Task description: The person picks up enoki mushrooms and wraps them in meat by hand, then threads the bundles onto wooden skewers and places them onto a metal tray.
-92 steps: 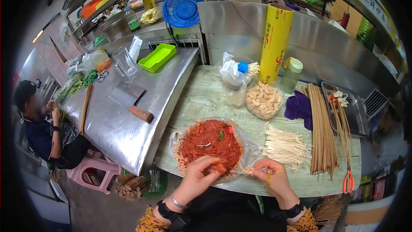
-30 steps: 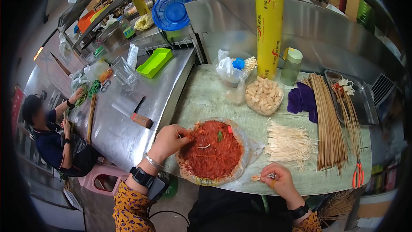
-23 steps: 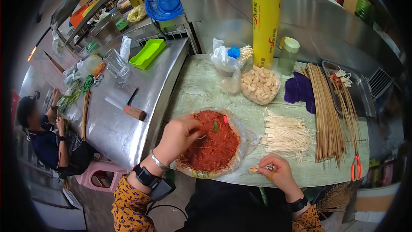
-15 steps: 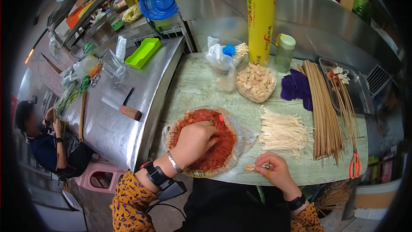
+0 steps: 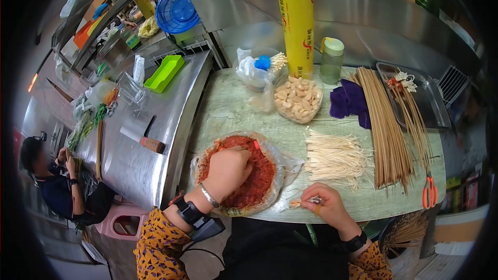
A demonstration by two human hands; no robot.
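My left hand [image 5: 228,172] reaches into a plastic-lined bowl of red minced mixture [image 5: 262,176]. Its fingers are curled, with the tips hidden down in the mixture. A small red tip [image 5: 256,144] pokes up near the bowl's far edge. Close to the table's front edge, my right hand [image 5: 326,205] is closed in a pinch on a small pale piece with an orange end [image 5: 295,204], perhaps mushroom. Beyond that hand lies a spread pile of white enoki mushrooms [image 5: 338,156]. Many bare wooden skewers [image 5: 386,135] lie to the right of the pile.
Peeled garlic cloves [image 5: 297,98] fill a clear tub, with a yellow roll [image 5: 296,26], a bottle [image 5: 332,61] and a purple cloth [image 5: 350,102] nearby. Orange-handled scissors [image 5: 429,193] lie at right. A cleaver [image 5: 142,139] rests on the steel counter; a person [image 5: 57,176] sits beyond.
My left hand has shifted slightly left and turned in the red mixture; a green tip seen beside it is now out of sight. My right hand keeps its pinch. The view has swung slightly.
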